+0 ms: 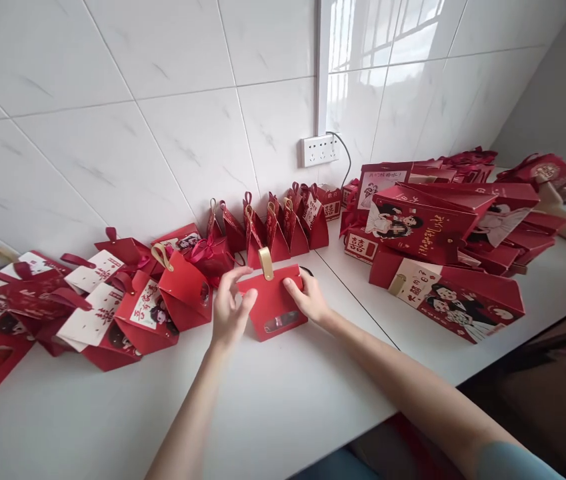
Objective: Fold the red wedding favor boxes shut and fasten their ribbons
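Note:
A red gift box (279, 297) with a gold strap handle (265, 263) and a small clear window low on its front stands on the white table in front of me. My left hand (230, 308) is at its left side, thumb against the edge and index finger curled near the top corner. On the opposite side, my right hand (307, 297) grips the upper right corner, thumb on the front and fingers behind, out of sight. Just left of my left hand sits another red box with a gold loop (185, 290).
Several red and white boxes (97, 307) line the left side. Pointed red boxes (273, 230) stand along the tiled wall, below a socket strip (321, 151). A pile of printed red boxes (423, 223) lies at right. Beyond it, another person's hand (550, 193) holds a red box (537, 169).

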A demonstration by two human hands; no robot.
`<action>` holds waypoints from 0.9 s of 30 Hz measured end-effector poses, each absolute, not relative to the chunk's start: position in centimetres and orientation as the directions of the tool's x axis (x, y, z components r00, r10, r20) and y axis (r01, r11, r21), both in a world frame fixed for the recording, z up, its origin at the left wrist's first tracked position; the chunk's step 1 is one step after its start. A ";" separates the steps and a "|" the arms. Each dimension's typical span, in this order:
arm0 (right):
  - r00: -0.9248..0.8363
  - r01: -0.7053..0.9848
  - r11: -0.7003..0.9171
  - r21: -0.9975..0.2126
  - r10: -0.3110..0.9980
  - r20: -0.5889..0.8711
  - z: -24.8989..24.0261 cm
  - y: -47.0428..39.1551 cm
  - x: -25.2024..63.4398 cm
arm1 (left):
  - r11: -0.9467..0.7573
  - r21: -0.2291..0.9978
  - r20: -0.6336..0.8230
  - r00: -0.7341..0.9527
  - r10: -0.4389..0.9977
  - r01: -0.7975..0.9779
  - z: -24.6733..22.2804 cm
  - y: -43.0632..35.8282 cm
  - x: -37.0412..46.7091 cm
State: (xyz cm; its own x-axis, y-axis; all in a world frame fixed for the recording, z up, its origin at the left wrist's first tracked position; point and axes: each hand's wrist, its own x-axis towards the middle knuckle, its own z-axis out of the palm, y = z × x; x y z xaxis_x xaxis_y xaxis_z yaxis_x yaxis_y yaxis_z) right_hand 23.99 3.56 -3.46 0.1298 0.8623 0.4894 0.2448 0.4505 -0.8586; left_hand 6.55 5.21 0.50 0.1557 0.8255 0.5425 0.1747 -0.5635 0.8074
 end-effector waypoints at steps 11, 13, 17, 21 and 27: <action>0.113 0.393 0.675 -0.624 0.638 0.762 -1.1 2.1 24.9 | -0.800 0.461 0.875 -0.043 0.483 0.384 -1.3 3.8 9.3; 0.049 0.453 0.744 -0.490 0.529 0.847 -0.5 1.7 24.9 | -0.811 0.442 0.879 -0.005 0.477 0.382 -0.9 3.5 9.2; -0.074 0.550 0.796 -0.254 0.349 0.934 0.0 1.1 24.6 | -0.825 0.418 0.889 0.019 0.458 0.381 -0.4 2.9 9.6; -0.007 0.572 0.766 -0.294 0.363 0.932 -0.2 1.0 24.1 | -0.844 0.355 0.919 0.015 0.394 0.402 -0.7 3.0 9.9; 0.000 0.582 0.751 -0.311 0.382 0.924 -0.3 1.2 24.1 | -0.869 0.231 0.953 0.077 0.292 0.437 -0.7 3.5 9.7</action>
